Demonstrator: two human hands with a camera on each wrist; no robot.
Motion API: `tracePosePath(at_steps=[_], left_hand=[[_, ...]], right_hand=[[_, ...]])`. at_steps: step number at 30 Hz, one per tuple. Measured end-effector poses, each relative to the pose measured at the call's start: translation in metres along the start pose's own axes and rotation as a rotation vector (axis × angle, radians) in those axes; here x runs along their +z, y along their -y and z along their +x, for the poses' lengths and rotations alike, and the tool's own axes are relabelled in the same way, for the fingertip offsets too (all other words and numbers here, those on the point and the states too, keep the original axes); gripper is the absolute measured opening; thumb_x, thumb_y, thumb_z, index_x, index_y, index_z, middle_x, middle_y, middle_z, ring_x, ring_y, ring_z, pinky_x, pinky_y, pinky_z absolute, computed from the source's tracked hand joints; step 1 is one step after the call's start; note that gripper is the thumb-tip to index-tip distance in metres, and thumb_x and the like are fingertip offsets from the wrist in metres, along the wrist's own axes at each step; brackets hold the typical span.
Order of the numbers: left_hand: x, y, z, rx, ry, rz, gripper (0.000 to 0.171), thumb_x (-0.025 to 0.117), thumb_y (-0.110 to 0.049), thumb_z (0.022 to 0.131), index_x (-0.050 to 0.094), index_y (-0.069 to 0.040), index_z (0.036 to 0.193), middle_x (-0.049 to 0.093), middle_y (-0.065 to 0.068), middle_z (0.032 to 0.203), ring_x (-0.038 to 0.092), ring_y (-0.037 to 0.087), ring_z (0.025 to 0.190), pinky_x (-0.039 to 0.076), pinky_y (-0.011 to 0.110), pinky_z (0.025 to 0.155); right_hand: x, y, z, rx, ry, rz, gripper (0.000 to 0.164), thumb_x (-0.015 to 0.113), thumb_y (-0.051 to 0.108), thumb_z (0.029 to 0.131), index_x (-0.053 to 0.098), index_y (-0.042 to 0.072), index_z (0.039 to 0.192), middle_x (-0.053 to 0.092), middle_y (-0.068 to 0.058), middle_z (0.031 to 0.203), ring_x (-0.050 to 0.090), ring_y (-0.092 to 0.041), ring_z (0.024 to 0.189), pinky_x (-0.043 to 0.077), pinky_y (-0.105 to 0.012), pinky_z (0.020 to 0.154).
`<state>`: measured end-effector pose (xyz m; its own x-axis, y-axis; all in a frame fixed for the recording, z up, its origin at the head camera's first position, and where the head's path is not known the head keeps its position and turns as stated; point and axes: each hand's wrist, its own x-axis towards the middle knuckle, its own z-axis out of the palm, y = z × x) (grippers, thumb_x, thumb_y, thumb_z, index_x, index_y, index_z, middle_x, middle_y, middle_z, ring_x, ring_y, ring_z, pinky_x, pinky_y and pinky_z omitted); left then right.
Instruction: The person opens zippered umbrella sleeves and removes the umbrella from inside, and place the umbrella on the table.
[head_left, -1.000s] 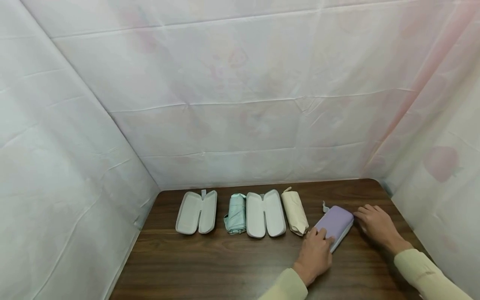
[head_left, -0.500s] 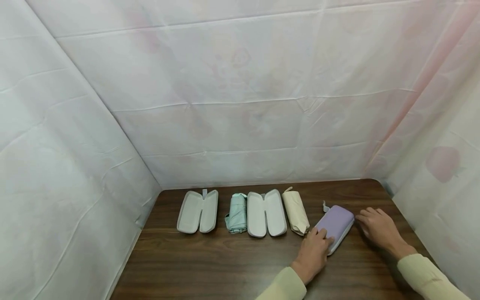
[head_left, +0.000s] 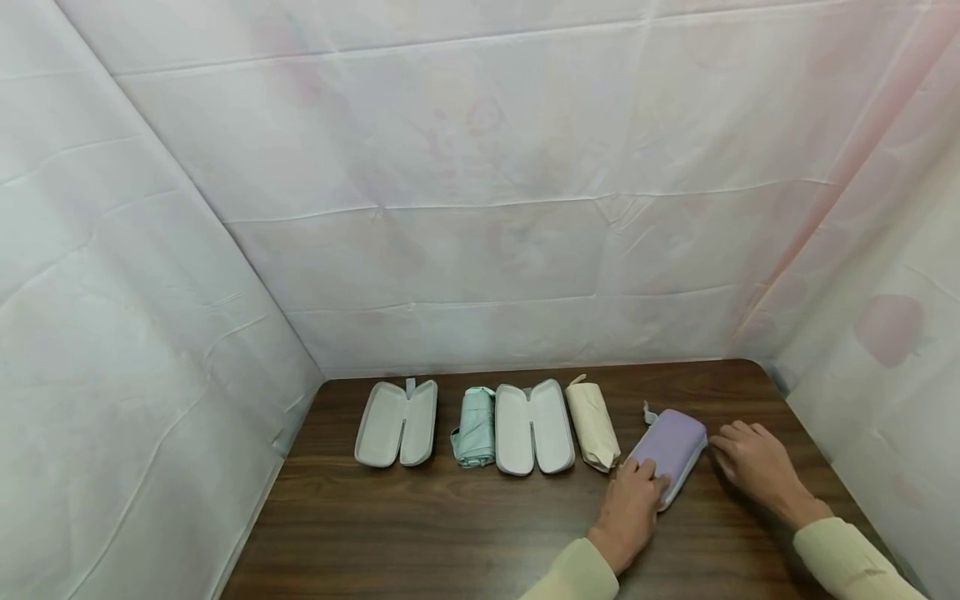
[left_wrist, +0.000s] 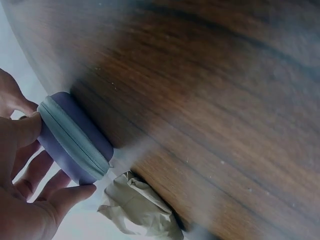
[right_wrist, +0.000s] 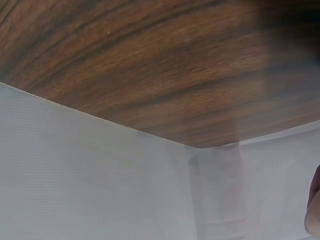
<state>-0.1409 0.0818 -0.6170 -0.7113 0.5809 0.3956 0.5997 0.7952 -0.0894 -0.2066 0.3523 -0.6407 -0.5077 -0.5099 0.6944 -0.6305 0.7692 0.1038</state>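
A purple hard-shell zip case (head_left: pixel 671 446) lies closed and slanted on the right part of the table. My left hand (head_left: pixel 628 504) grips its near end. In the left wrist view the thumb and fingers of the left hand (left_wrist: pixel 25 200) span the case (left_wrist: pixel 75 140), across its pale zipper band. My right hand (head_left: pixel 757 467) is at the case's far right side with bent fingers; whether they pinch a zipper pull is hidden. Part of the right hand (left_wrist: pixel 10 95) shows beside the case's end in the left wrist view. Only a sliver of the right hand (right_wrist: pixel 314 215) enters the right wrist view.
Left of the purple case lies a cream fabric roll (head_left: pixel 592 425). Farther left are an opened pale case (head_left: pixel 513 429), a mint folded-fabric bundle (head_left: pixel 475 429) and another opened pale case (head_left: pixel 381 425). White patterned sheets (head_left: pixel 480 250) surround the wooden table (head_left: pixel 420 533) behind and at both sides.
The purple case has turned very slightly under my left hand. My right hand stays beside it, with only a small shift. The other things remain in place.
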Motion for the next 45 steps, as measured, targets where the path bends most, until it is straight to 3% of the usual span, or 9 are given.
tracePosePath(at_steps=[17,24,31,37,41,45], left_hand=[[0.001,-0.007,0.0,-0.028,-0.048,0.023,0.031,0.087,-0.034,0.086,0.08,-0.035,0.117,0.062,-0.012,0.102,0.054,0.006,0.09,0.049,0.019,0.072],[0.003,-0.01,0.001,-0.05,-0.071,0.045,0.033,0.089,-0.031,0.083,0.079,-0.033,0.114,0.061,-0.011,0.101,0.055,0.008,0.091,0.051,0.022,0.079],[0.006,-0.013,0.002,-0.071,-0.115,0.063,0.037,0.092,-0.031,0.078,0.08,-0.032,0.113,0.061,-0.011,0.099,0.056,0.009,0.092,0.054,0.024,0.085],[0.011,-0.017,0.003,-0.085,-0.143,0.081,0.038,0.094,-0.032,0.073,0.079,-0.032,0.109,0.061,-0.011,0.097,0.057,0.009,0.092,0.054,0.027,0.09],[0.008,-0.015,0.005,-0.063,-0.108,0.082,0.036,0.092,-0.033,0.077,0.079,-0.031,0.11,0.062,-0.011,0.098,0.057,0.008,0.092,0.053,0.023,0.083],[0.001,-0.008,0.008,-0.005,0.011,0.048,0.034,0.089,-0.032,0.084,0.078,-0.033,0.117,0.062,-0.012,0.104,0.055,0.006,0.093,0.05,0.017,0.073]], right_hand=[[0.002,0.016,0.003,-0.007,-0.013,-0.007,0.054,0.033,0.027,0.103,0.074,0.001,0.079,0.065,-0.007,0.076,0.058,-0.027,0.069,0.046,-0.048,0.062],[0.003,0.024,0.006,-0.013,0.005,0.024,0.051,0.035,0.026,0.102,0.073,0.001,0.079,0.066,-0.007,0.079,0.058,-0.026,0.071,0.047,-0.046,0.063],[0.001,0.032,0.008,-0.021,0.015,0.039,0.038,0.045,0.019,0.094,0.075,0.0,0.082,0.066,-0.007,0.079,0.057,-0.026,0.071,0.047,-0.046,0.062],[0.003,0.037,0.006,-0.018,0.006,0.032,0.052,0.035,0.026,0.102,0.076,0.001,0.081,0.064,-0.005,0.077,0.056,-0.024,0.07,0.045,-0.044,0.062],[0.004,0.038,0.005,-0.015,0.005,0.029,0.055,0.033,0.028,0.104,0.076,0.002,0.082,0.065,-0.005,0.078,0.057,-0.024,0.07,0.045,-0.043,0.062],[0.003,0.038,0.003,-0.013,0.0,0.027,0.055,0.033,0.029,0.104,0.076,0.002,0.082,0.065,-0.005,0.078,0.056,-0.024,0.07,0.044,-0.043,0.06]])
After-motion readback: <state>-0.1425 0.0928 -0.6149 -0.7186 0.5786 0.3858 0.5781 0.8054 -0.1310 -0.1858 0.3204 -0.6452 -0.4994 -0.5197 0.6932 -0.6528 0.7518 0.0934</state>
